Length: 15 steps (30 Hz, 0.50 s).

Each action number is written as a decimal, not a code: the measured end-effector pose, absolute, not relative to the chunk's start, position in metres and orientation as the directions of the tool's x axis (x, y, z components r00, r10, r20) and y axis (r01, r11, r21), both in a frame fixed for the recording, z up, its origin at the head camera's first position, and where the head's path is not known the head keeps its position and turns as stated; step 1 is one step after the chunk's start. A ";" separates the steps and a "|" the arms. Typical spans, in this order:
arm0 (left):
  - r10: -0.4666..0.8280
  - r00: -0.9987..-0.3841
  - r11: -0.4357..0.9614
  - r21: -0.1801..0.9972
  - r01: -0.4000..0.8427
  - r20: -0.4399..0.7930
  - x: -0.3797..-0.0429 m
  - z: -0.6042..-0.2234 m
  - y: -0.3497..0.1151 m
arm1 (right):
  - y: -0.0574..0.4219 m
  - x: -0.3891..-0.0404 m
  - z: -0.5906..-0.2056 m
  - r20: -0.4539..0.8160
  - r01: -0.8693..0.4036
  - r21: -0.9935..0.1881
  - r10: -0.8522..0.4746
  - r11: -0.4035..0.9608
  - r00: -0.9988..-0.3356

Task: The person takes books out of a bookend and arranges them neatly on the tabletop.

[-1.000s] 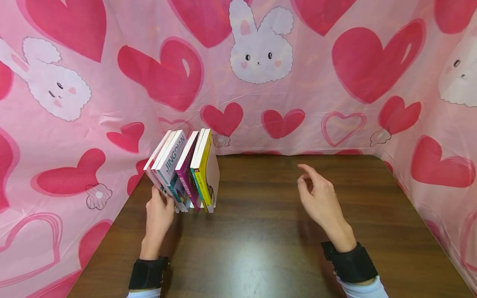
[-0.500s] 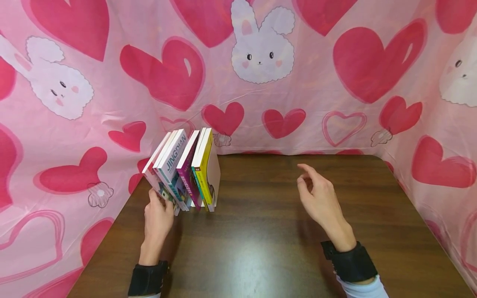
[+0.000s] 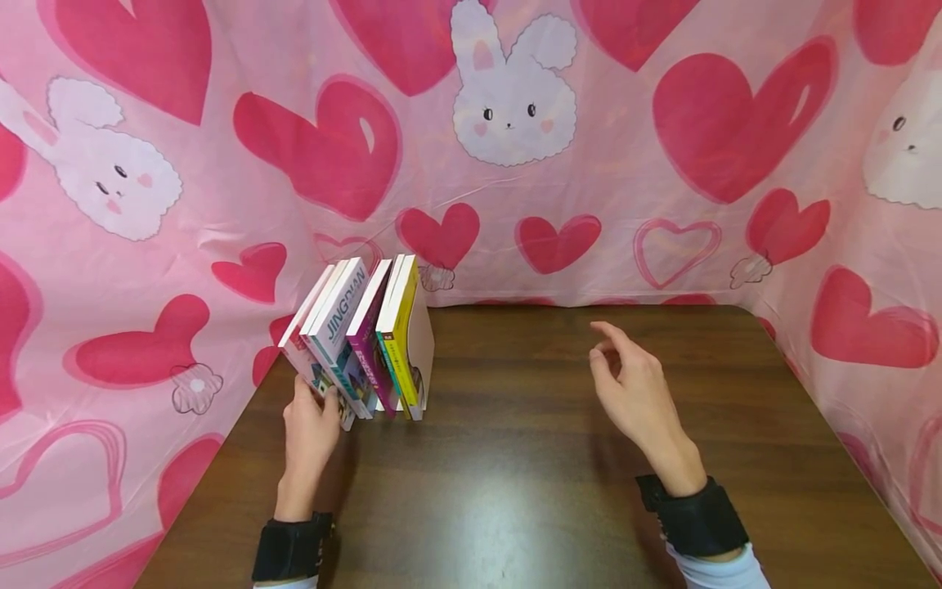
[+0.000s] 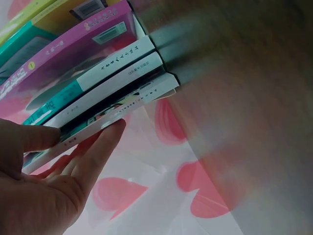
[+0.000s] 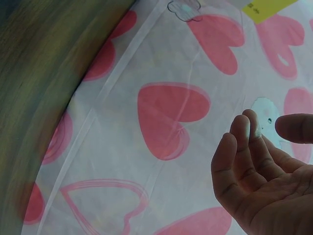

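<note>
My left hand (image 3: 307, 429) pinches the lower spine edge of a thin book with a pale pink and white spine (image 4: 134, 104), the outermost on the left of a leaning row. In the left wrist view the thumb lies on its inner side and the fingers on its outer side; a narrow gap separates it from the neighbouring white book (image 4: 105, 90). A white-and-teal book lettered JINGDIAN (image 3: 344, 307), a purple book (image 3: 368, 348) and a yellow book (image 3: 401, 348) follow to the right. My right hand (image 3: 639, 397) hovers over the table, fingers loosely bent, holding nothing.
A white bookend (image 3: 423, 343) stands at the row's right end. The brown wooden table (image 3: 508, 458) spreads in front and to the right. Pink cloth (image 3: 545, 188) printed with hearts and rabbits hangs along the back and both sides.
The outermost book has been drawn slightly left and toward me, away from its neighbour, with the left hand gripping it. The right hand has hardly moved.
</note>
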<state>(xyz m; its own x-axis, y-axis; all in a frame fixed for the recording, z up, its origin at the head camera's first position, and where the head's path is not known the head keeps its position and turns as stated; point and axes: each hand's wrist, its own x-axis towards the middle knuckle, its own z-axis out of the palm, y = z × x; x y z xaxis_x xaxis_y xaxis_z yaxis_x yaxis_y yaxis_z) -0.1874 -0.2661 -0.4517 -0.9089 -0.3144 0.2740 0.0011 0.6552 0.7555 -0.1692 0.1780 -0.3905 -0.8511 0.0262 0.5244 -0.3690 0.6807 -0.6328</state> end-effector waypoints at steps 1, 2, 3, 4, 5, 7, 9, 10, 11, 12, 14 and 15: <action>-0.316 -0.905 0.661 0.750 0.007 0.286 -0.187 -0.453 -0.266 | 0.178 -0.169 -0.391 0.524 -0.369 -0.632 0.026 0.681 -0.851; -0.315 -0.900 0.665 0.746 0.016 0.300 -0.186 -0.454 -0.266 | 0.178 -0.169 -0.391 0.525 -0.369 -0.632 0.026 0.682 -0.851; -0.314 -0.896 0.671 0.741 0.025 0.315 -0.185 -0.455 -0.266 | 0.178 -0.169 -0.391 0.525 -0.370 -0.632 0.025 0.681 -0.851; -0.313 -0.890 0.678 0.735 0.035 0.331 -0.184 -0.456 -0.266 | 0.178 -0.169 -0.391 0.525 -0.371 -0.631 0.024 0.681 -0.851; -0.314 -0.884 0.684 0.729 0.044 0.347 -0.184 -0.457 -0.266 | 0.178 -0.169 -0.391 0.526 -0.371 -0.631 0.023 0.681 -0.850; -0.318 -0.872 0.689 0.723 0.057 0.372 -0.181 -0.458 -0.266 | 0.178 -0.169 -0.391 0.528 -0.374 -0.630 0.022 0.680 -0.849; -0.323 -0.866 0.691 0.720 0.059 0.381 -0.179 -0.459 -0.266 | 0.178 -0.169 -0.391 0.530 -0.376 -0.629 0.021 0.680 -0.848; -0.324 -0.868 0.690 0.722 0.055 0.376 -0.178 -0.458 -0.266 | 0.178 -0.169 -0.391 0.531 -0.377 -0.628 0.021 0.680 -0.847; -0.325 -0.873 0.685 0.727 0.048 0.363 -0.177 -0.457 -0.267 | 0.178 -0.169 -0.391 0.532 -0.378 -0.628 0.021 0.680 -0.846; -0.323 -0.879 0.682 0.730 0.042 0.352 -0.177 -0.456 -0.267 | 0.178 -0.169 -0.391 0.533 -0.378 -0.627 0.022 0.681 -0.846; -0.311 -0.893 0.681 0.732 0.030 0.326 -0.178 -0.453 -0.268 | 0.177 -0.169 -0.391 0.533 -0.377 -0.627 0.023 0.682 -0.846; -0.306 -0.899 0.681 0.731 0.023 0.313 -0.179 -0.452 -0.269 | 0.177 -0.169 -0.391 0.535 -0.378 -0.627 0.023 0.681 -0.845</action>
